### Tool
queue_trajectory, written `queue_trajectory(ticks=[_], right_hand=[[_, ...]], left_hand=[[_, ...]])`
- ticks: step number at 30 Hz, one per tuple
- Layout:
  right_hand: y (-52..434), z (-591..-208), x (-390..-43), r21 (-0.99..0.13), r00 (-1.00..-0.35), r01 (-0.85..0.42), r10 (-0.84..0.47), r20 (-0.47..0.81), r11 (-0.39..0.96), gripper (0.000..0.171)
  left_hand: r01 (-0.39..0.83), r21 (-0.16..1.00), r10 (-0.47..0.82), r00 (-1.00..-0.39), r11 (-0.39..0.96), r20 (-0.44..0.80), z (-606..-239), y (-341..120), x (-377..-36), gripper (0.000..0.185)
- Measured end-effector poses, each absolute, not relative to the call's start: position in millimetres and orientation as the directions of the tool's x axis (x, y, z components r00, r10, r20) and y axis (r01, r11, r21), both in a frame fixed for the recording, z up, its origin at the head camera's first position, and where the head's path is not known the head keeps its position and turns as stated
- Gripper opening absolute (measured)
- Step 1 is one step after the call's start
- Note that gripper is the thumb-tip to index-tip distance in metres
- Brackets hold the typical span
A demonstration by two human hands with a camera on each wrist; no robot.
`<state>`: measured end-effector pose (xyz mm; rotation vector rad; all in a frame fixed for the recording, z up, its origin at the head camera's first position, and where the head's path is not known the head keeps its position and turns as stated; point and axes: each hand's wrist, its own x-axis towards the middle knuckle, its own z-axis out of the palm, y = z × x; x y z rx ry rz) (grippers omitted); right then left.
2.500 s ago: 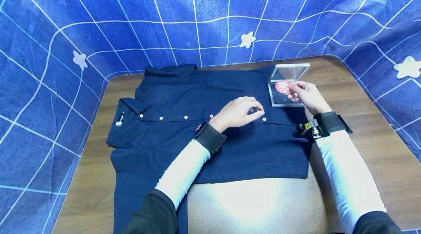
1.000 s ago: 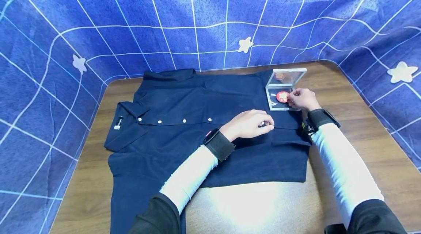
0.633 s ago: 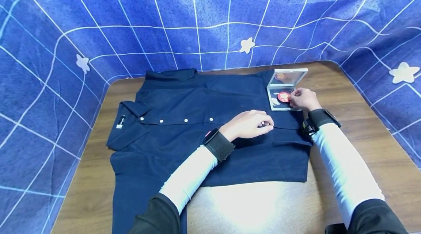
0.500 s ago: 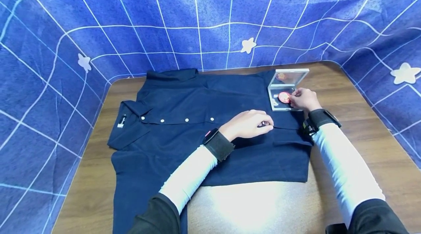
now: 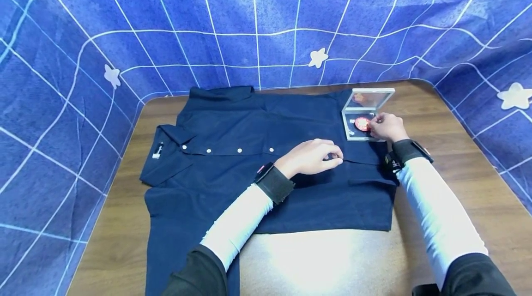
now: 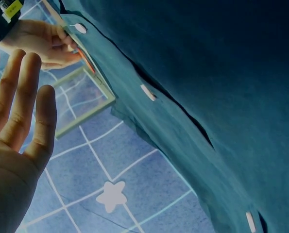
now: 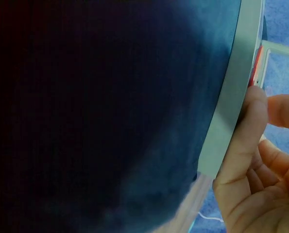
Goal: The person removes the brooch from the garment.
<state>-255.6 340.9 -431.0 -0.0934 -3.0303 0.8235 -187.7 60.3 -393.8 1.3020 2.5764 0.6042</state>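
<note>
**Badge at the open case, shirt laid flat**

Nearest the camera, both white-sleeved forearms reach out over a dark navy shirt [image 5: 266,157] spread flat on the wooden table [image 5: 469,185], collar to the person's left, placket buttons in a row.

The left hand [image 5: 309,157] rests on the shirt's placket near its hem end. In the head view its fingertips seem drawn together at the fabric; the left wrist view shows the fingers [image 6: 18,102] straight and held together. Whether anything lies between the fingertips cannot be told.

Beyond it, the right hand [image 5: 386,126] pinches a round red badge [image 5: 363,123] with a pale star-like motif, held at the base of a clear hinged case [image 5: 365,113] whose lid stands open. The case lies on the shirt's far hem corner. The right wrist view shows the thumb against the case's grey rim, red edge just beside it.

Progress, as a judgement: the badge is at the case, not on the shirt; nothing is pinned to the fabric and the lid is not closed.

Writing: a small white tag [image 5: 158,150] at the collar, print too small to read. No brand legible on badge or case.

Farthest back hangs a blue grid cloth with pale stars [image 5: 317,57].
</note>
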Motion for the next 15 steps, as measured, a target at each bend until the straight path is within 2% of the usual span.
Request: queue_trajectory(ticks=[7,12,15], right_hand=[[337.7,-420.4,-244.9,-0.549,-0.994,0.062,0.102,0.043,0.834,0.027],[317.0,-411.1,-234.5,-0.547,-0.979,-0.045,0.072,0.189,0.836,0.028],[300.8,-409.5,-228.1,-0.557,-0.975,-0.089,0.044,0.22,0.826,0.027]], left_hand=[[0.706,0.456,0.789,-0.614,0.542,0.013,-392.1,52.7,-190.0,0.027],[0.681,0.449,0.749,-0.661,0.579,0.036,-392.3,34.3,-193.2,0.026],[0.661,0.44,0.713,-0.698,0.608,0.063,-393.0,17.8,-193.6,0.025]])
